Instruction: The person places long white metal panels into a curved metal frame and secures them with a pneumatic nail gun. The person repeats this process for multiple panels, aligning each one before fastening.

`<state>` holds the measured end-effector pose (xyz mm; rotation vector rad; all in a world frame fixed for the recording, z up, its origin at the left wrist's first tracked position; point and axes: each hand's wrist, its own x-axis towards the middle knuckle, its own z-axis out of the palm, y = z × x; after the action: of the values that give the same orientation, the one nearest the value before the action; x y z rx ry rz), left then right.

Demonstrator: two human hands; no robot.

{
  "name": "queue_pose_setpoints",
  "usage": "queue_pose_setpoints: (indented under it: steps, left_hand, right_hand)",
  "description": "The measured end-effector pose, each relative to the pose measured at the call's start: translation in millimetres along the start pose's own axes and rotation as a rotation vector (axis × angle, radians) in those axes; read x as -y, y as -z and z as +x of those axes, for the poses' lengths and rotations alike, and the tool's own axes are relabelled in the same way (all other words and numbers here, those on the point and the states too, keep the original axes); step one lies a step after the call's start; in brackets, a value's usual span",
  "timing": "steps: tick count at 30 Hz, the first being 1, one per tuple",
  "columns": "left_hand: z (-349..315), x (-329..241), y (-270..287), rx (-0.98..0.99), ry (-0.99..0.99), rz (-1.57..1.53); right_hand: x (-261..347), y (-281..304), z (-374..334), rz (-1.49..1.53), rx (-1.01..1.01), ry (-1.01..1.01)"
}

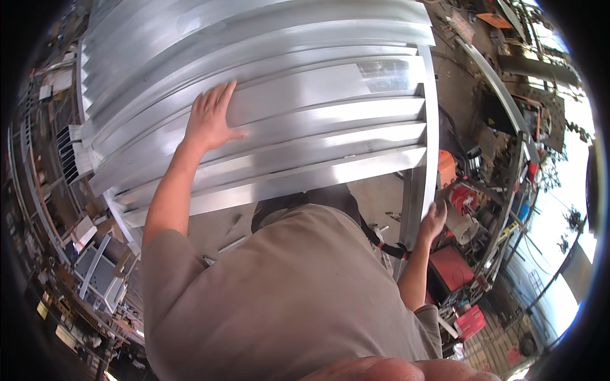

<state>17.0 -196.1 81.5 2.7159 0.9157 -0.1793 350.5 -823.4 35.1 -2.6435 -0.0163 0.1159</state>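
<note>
In front of me lies a large silvery metal louvre panel (pixel 330 114) with long parallel slats set in a frame. My left hand (pixel 213 117) is open over the slats, fingers spread and thumb out to the right. It touches or hovers just above the metal. At the near right corner my right hand (pixel 433 222) is beside the frame's side rail (pixel 431 127), seen edge-on with its fingers pointing up along the rail. Its palm side is partly hidden, and I cannot tell how firmly it touches the rail.
To the right stand a red box (pixel 451 265), an orange item (pixel 447 166) and a red round thing (pixel 462 198) amid clutter. A long metal bar (pixel 502 89) slants behind them. On the left are racks and a grey metal case (pixel 101 276). Scraps lie on the concrete floor (pixel 213 235) below the panel.
</note>
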Motion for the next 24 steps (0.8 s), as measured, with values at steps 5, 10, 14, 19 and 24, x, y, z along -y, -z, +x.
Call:
queue_pose_setpoints:
  steps: [5,10,14,19,24]
  left_hand:
    - [-23,17,-18,-0.019,0.081,0.05]
    - [-40,16,-18,-0.148,0.03,-0.007]
    - [-63,-14,-4,-0.272,-0.058,-0.021]
    - [-98,-72,5,-0.312,-0.109,-0.015]
    - [-127,-129,9,-0.448,-0.132,0.061]
  right_hand:
    - [141,-46,-40,0.382,0.207,0.102]
    - [248,-82,-63,0.787,0.486,0.036]
    - [285,-79,-61,1.039,0.774,-0.178]
    - [266,-70,-24,1.522,0.892,-0.411]
    - [201,-53,11,2.018,1.534,-0.365]
